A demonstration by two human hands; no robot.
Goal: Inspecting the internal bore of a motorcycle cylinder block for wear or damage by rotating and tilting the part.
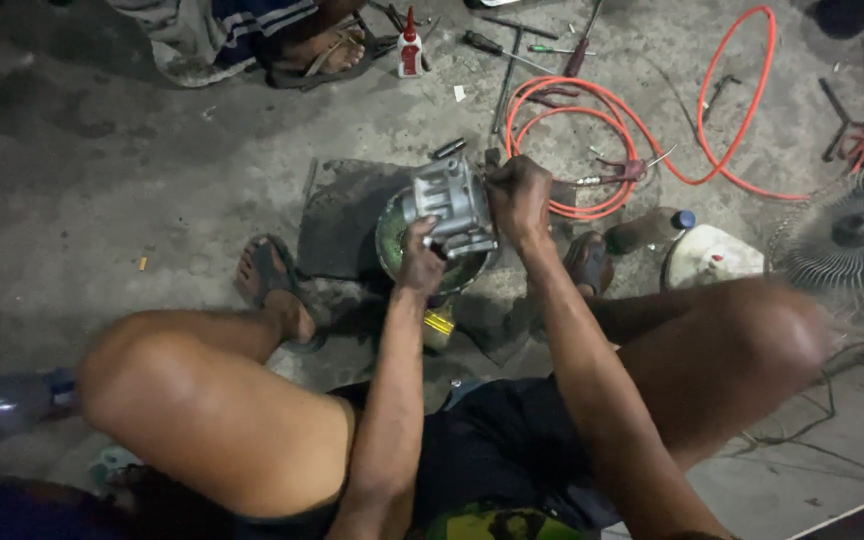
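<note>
A grey cast-metal engine part [449, 195] is held over a green bowl [388, 243] on the concrete floor. My left hand [420, 262] grips the part from below at its near side. At the part's right side, my right hand [519, 196] is closed around it or a small piece; what the fingers pinch is hidden. I squat with both knees wide and sandals on my feet.
A dark mat [342, 215] lies under the bowl. An orange hose [642, 130] coils at the back right, with screwdrivers [497, 47] and a small red-capped bottle [410, 50] beyond. A fan grille [852, 235] and a white container [709, 257] stand right. Another person's sandalled foot [327, 50] is at the top.
</note>
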